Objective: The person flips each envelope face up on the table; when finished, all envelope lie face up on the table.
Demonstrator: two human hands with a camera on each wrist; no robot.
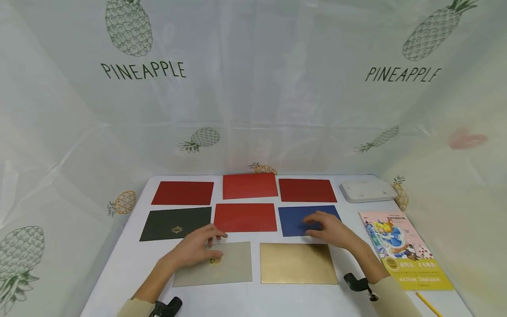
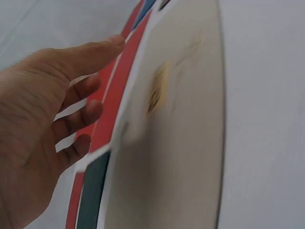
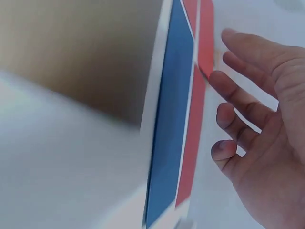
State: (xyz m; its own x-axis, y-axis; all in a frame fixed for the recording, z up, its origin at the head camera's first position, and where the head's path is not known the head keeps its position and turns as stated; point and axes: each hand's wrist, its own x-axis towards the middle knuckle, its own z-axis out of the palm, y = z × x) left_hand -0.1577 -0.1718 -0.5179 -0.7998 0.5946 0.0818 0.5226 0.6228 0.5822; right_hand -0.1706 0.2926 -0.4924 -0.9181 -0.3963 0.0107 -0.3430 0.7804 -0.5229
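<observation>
My left hand (image 1: 198,246) is over the left edge of a grey, envelope-like sheet (image 1: 233,268) with a small gold emblem. Its fingers are loosely bent with nothing between them; the left wrist view shows the hand (image 2: 43,105) raised over the sheets. A dark green sheet (image 1: 170,224) with a gold emblem lies just beyond it. My right hand (image 1: 330,229), relaxed and holding nothing, overlaps a blue sheet (image 1: 291,220) in the head view. Nearer to me lies a gold sheet (image 1: 297,264). Between the green and blue ones is a bright red sheet (image 1: 245,218).
Along the back lie a dark red sheet (image 1: 182,193), a brighter red one (image 1: 250,186) and another dark red one (image 1: 307,190). A white flat case (image 1: 368,190), a picture book (image 1: 404,251) and a yellow pencil (image 1: 429,304) sit at the right of the white table (image 1: 222,304).
</observation>
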